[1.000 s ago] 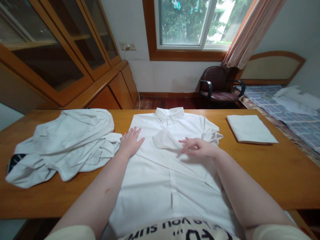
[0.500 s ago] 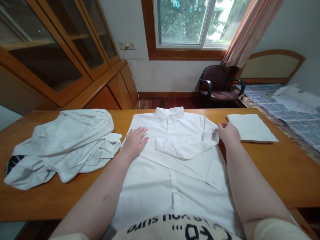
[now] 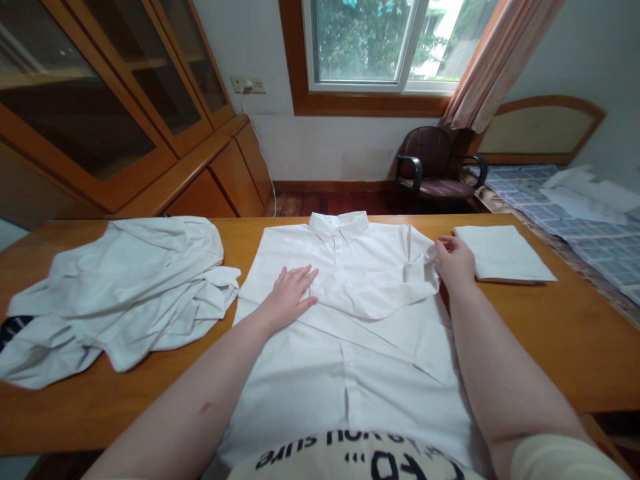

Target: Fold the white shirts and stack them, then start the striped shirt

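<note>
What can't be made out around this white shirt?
Head view:
Lower end of the white shirt: hidden by the printed top, cut off below.
Sleeve cuff: partly under the right hand.
Dark striped cloth: under the crumpled white garment, cut off at left.

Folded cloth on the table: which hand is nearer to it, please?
Right hand: just beside the folded cloth, at the edge of the shirt. Left hand: farther away, flat on the shirt.

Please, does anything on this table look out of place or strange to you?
The crumpled white shirt on the left stands out: it lies bunched in heavy creases, unlike the flat white shirt beside it, whose sleeve lies neatly across its front.
</note>
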### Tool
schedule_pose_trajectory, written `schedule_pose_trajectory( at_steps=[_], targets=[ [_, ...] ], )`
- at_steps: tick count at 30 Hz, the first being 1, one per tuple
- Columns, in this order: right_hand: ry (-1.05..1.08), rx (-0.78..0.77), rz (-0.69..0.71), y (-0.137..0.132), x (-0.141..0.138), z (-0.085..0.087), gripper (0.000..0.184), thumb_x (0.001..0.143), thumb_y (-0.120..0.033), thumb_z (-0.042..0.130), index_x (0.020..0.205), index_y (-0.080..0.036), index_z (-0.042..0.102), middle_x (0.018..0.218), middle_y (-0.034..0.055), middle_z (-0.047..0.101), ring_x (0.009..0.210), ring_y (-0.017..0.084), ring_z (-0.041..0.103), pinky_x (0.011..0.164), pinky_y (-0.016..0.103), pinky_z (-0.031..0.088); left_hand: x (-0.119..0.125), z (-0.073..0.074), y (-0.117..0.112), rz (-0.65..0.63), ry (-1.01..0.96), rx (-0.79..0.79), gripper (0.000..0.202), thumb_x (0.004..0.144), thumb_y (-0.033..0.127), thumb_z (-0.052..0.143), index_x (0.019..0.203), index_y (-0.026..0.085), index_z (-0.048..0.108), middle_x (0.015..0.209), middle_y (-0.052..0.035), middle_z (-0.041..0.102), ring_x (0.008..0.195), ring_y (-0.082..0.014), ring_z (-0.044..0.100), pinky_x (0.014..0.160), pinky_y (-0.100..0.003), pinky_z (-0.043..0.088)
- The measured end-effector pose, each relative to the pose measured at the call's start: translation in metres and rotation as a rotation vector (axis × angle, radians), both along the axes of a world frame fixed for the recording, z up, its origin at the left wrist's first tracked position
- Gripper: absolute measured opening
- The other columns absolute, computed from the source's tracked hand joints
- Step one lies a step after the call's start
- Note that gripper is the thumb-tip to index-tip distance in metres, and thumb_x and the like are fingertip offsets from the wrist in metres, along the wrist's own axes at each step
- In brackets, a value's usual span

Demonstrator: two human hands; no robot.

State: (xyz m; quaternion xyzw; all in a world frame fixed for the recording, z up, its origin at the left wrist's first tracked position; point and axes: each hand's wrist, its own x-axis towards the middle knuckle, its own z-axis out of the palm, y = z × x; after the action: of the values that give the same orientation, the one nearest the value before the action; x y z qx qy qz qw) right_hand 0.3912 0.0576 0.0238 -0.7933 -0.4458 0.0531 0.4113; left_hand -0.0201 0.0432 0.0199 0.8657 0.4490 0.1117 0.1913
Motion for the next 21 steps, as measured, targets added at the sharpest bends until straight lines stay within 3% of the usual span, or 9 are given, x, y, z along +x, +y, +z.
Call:
schedule_pose_trajectory(
  at_steps=[2,5,8,10,13,16,19,21],
  targets=[
    [0.018,0.017,-0.001,0.0,0.002,-0.001,0.038,0.079,-0.036,0.05,0.105,-0.016,0.067,0.092,0.0095,0.07,0.076,0.022,0.061,0.069,0.033,0.045,0.001,-0.002,0.0,0.003,0.032,-0.017,0.054,0.09,0.045,0.045,0.14,0.025,0.042,0.148,-0.0093,0.04,0.139,-0.0277,0.028,0.113,-0.058,0.005],
    [-0.011,0.004,0.011,0.0,0.003,-0.002,0.036,0.076,-0.028,0.048,0.104,-0.016,0.067,0.088,0.0087,0.07,0.07,0.02,0.06,0.07,0.033,0.046,0.002,0.001,0.0,-0.063,-0.019,-0.075,0.037,0.091,0.042,0.045,0.122,0.029,0.059,0.134,-0.0053,0.055,0.133,-0.0247,0.038,0.113,-0.058,0.004],
    [-0.01,-0.019,0.001,0.002,0.004,-0.005,0.034,0.074,-0.027,0.05,0.101,-0.016,0.068,0.075,0.0064,0.068,0.062,0.02,0.059,0.066,0.033,0.046,0.003,0.008,0.0,-0.126,-0.123,-0.05,0.021,0.088,0.036,0.05,0.094,0.025,0.067,0.105,-0.0024,0.067,0.109,-0.0194,0.056,0.114,-0.052,0.012],
    [0.019,-0.009,-0.008,0.004,0.007,-0.009,0.032,0.072,-0.027,0.052,0.097,-0.016,0.069,0.076,0.0062,0.068,0.063,0.02,0.06,0.065,0.032,0.046,0.001,0.013,-0.002,-0.138,-0.207,-0.042,0.016,0.085,0.032,0.052,0.088,0.022,0.065,0.092,-0.0012,0.067,0.095,-0.0166,0.06,0.113,-0.045,0.023],
    [0.073,-0.019,0.009,0.006,0.012,-0.014,0.029,0.069,-0.023,0.05,0.09,-0.016,0.07,0.076,0.0058,0.069,0.064,0.019,0.06,0.063,0.03,0.046,-0.006,0.018,-0.004,-0.016,-0.311,-0.071,0.02,0.08,0.024,0.053,0.097,0.02,0.062,0.099,-0.0027,0.066,0.096,-0.0171,0.06,0.102,-0.035,0.039],
    [0.075,-0.031,0.033,0.007,0.014,-0.015,0.028,0.071,-0.026,0.052,0.089,-0.016,0.071,0.077,0.006,0.069,0.066,0.019,0.06,0.063,0.03,0.045,-0.018,0.021,-0.005,0.114,-0.351,-0.128,0.047,0.071,0.016,0.05,0.117,0.019,0.057,0.115,-0.0042,0.062,0.104,-0.019,0.057,0.096,-0.031,0.043],
    [0.082,-0.027,0.082,0.006,0.012,-0.013,0.031,0.073,-0.037,0.056,0.091,-0.016,0.07,0.082,0.0069,0.07,0.073,0.02,0.061,0.065,0.03,0.045,-0.029,0.025,-0.005,0.082,-0.359,-0.258,0.072,0.062,0.011,0.046,0.134,0.019,0.048,0.125,-0.0052,0.059,0.107,-0.0202,0.056,0.095,-0.031,0.043],
    [0.087,-0.064,0.123,0.006,0.011,-0.012,0.036,0.076,-0.042,0.056,0.094,-0.015,0.07,0.082,0.007,0.069,0.073,0.02,0.062,0.065,0.03,0.046,-0.033,0.028,-0.005,0.028,-0.337,-0.343,0.077,0.059,0.01,0.046,0.135,0.02,0.048,0.129,-0.0054,0.058,0.111,-0.0214,0.055,0.096,-0.031,0.042]
  ],
)
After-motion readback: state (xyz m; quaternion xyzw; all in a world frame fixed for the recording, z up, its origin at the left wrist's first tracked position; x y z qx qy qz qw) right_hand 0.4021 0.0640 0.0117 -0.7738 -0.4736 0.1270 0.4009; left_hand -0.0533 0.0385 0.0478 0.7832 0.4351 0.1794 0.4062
